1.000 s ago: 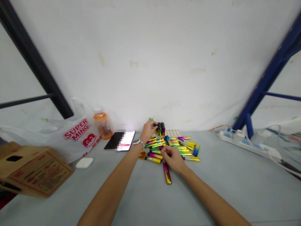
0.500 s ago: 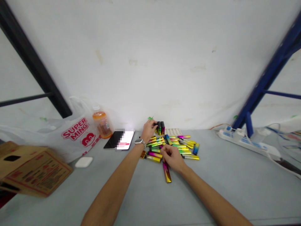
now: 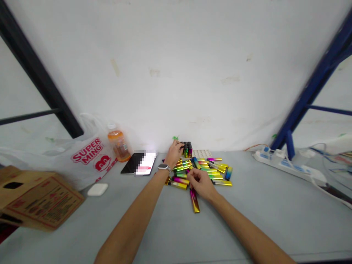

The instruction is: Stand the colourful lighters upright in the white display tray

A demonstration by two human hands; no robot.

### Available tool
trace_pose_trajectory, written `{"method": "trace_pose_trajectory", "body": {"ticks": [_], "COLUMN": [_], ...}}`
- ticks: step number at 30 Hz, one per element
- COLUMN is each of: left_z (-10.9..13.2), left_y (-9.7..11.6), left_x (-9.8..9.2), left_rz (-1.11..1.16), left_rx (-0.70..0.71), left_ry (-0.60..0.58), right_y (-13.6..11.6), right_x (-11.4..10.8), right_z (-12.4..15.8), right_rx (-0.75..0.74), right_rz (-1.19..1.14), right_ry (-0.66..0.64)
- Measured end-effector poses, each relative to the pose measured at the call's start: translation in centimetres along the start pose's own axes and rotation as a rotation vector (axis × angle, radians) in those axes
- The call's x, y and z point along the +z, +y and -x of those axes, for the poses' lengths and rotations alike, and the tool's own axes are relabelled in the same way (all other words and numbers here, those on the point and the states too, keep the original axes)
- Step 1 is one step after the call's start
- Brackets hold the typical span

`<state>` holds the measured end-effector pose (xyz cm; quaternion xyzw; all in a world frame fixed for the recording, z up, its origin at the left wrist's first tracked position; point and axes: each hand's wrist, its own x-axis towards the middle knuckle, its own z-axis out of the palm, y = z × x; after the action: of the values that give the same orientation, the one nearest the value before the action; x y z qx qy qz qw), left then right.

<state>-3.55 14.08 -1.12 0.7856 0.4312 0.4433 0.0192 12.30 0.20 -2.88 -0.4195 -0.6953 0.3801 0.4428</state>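
My left hand (image 3: 173, 153), with a watch on its wrist, is closed at the back of the table. Its fingertips pinch the dark top of a lighter beside a group of upright lighters (image 3: 188, 149) with black tops. The lower part of that lighter is hidden. These stand at the left end of a white rack (image 3: 202, 153) with rows of holes. My right hand (image 3: 201, 182) is closed on the upper end of a shiny magenta-and-gold lighter (image 3: 195, 202), which points toward me. Several loose metallic lighters (image 3: 216, 176) lie in a pile around and behind it.
To the left are a tablet (image 3: 139, 163), an orange drink bottle (image 3: 119, 145), a white plastic bag (image 3: 88, 156), a cardboard box (image 3: 44, 200) and a small white case (image 3: 98, 189). A power strip (image 3: 291, 165) with cables lies at the right. A wall (image 3: 192, 73) rises behind the table.
My left wrist has turned slightly, showing more of the watch face, with the fingers still by the upright lighters. My right hand and its lighter have barely moved.
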Motion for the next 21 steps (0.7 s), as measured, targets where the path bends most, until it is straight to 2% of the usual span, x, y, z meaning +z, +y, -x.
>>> {"method": "trace_pose_trajectory", "body": {"ticks": [7,11,16,19,21], "left_z": [0.5,1.4,5.6,8.3,9.5], "left_y": [0.8,1.7,2.5,2.4,2.3], "left_x": [-1.7,-2.9,-5.6,-7.7,-8.9], "left_rz": [-0.214,-0.202,-0.179,-0.179,-0.219], "left_rx": [0.059,0.004,-0.077,-0.114,-0.144], "left_ry": [-0.106,-0.078,-0.079,-0.131,-0.159], "right_y": [-0.4,-0.1,-0.1,-0.7,-1.2], "right_x": [-0.1,-0.1,-0.2,0.0,0.3], "right_z": [0.2,0.1,0.0,-0.7,-1.6], "right_rx": [-0.004,-0.001,-0.013,-0.117,-0.226], "right_rz": [0.000,-0.005,0.012,0.177,0.346], "right_ry": [0.007,0.012,0.019,0.052,0.010]}}
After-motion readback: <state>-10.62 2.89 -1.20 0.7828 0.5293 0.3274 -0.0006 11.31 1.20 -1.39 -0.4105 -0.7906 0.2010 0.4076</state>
